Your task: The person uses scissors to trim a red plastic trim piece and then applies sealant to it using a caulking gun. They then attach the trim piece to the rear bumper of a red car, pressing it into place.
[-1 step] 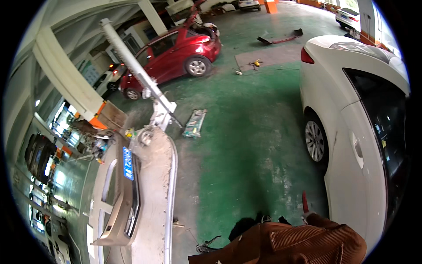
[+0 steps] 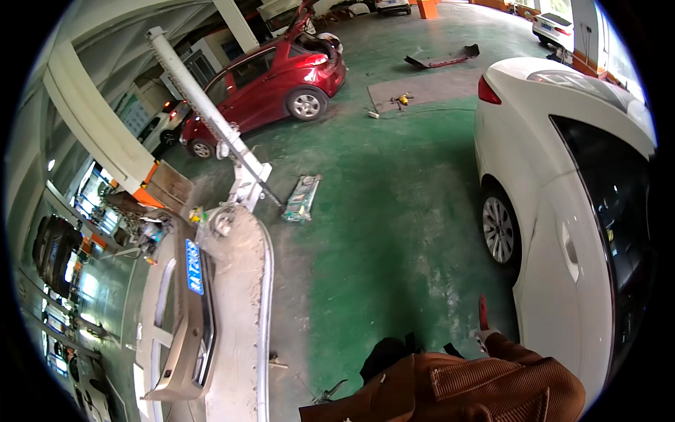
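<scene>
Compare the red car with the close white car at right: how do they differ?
Colour: the red car is red, the white car white.
Place: the red car stands farther off at upper left; the white car is close, near the right hand holding a red object.
View: a pale post partly hides the red car; the picture's edge cuts off the white car.
Shared: both show silver-coloured wheels.

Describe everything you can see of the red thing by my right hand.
The red thing is slim, long and narrow, red over its visible length. It points roughly up the picture, its lower end at the right hand, which appears to grip it; nothing else is seen touching it. Green floor shows behind it, and the white car is to its right. It is too small to tell its material or exact kind.
</scene>
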The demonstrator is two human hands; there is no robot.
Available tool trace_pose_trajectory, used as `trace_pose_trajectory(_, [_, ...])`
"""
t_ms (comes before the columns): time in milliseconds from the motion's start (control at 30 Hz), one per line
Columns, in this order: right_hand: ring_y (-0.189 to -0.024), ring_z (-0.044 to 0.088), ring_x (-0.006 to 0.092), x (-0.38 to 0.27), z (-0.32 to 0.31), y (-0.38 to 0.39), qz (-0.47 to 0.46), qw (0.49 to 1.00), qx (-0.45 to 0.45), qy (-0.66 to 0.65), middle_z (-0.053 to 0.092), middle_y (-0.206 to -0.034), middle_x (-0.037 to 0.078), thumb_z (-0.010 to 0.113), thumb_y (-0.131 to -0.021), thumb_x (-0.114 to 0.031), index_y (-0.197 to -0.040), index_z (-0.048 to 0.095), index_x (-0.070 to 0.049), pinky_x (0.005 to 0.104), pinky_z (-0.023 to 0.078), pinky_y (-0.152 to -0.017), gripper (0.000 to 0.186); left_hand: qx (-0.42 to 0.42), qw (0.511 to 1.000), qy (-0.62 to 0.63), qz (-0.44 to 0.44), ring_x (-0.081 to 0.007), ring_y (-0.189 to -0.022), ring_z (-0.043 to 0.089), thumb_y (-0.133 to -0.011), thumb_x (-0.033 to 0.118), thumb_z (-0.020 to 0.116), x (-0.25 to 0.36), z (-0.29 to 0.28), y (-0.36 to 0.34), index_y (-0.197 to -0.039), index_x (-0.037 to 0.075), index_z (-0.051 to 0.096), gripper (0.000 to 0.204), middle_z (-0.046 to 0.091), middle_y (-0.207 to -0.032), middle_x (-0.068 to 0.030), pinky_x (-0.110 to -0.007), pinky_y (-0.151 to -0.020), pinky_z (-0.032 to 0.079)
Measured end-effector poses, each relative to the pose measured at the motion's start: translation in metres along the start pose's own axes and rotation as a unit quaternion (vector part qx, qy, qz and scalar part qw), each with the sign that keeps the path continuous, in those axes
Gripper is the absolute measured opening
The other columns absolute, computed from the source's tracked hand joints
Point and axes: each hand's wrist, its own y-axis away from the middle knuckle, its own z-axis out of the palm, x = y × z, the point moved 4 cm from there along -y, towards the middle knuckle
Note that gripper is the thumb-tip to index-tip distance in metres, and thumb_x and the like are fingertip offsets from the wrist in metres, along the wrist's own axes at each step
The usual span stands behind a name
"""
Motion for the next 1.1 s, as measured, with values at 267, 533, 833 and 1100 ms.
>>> trace_pose_trajectory(267, [-0.079,0.07,0.0281,-0.248,0.074,-0.024,-0.056,0.968,0.011,0.245,0.069,-0.084,0.011,0.049,-0.109,-0.027,-0.122,0.064,-0.003,0.046,0.056,-0.07,0.031,0.001,0.995,0.074,-0.066,-0.0339,-0.104,0.074,-0.074,0.035,0.087,0.17,-0.055,-0.129,-0.122,0.009,0.072,0.057,0.077,-0.114,-0.0149,-0.046,-0.091,0.059])
trace_pose_trajectory(533, [-0.079,0.068,0.0278,-0.478,0.098,-0.072,-0.018,0.993,0.036,0.11,0.068,-0.101,0.008,0.045,-0.105,-0.013,-0.135,0.059,-0.016,0.0453,0.053,-0.063,0.033,0.148,0.969,0.196,0.028,-0.0382,-0.109,0.073,-0.066,0.035,0.087,0.448,-0.263,-0.25,-0.121,0.013,0.075,0.06,0.078,-0.113,-0.0178,-0.046,-0.093,0.059])
trace_pose_trajectory(833, [-0.079,0.066,0.0274,-0.681,0.102,-0.289,-0.061,0.99,-0.051,-0.114,0.067,-0.12,0.005,0.042,-0.101,0.002,-0.15,0.053,-0.031,0.0445,0.05,-0.056,0.06,0.281,0.902,0.198,0.259,-0.0384,-0.107,0.071,-0.068,0.033,0.087,0.847,-0.473,-0.261,-0.12,0.007,0.068,0.062,0.075,-0.113,-0.017,-0.045,-0.097,0.057])
trace_pose_trajectory(1100, [-0.069,0.065,0.0181,-1.077,0.212,-0.167,-0.319,0.916,-0.202,0.136,0.073,-0.105,0.006,0.051,-0.089,0.01,-0.134,0.07,-0.013,0.0347,0.055,-0.056,0.054,0.311,0.876,0.115,0.352,-0.0411,-0.107,0.068,-0.069,0.028,0.084,1.118,-0.51,-0.256,-0.113,0.011,0.07,0.049,0.072,-0.111,-0.0164,-0.05,-0.096,0.055])
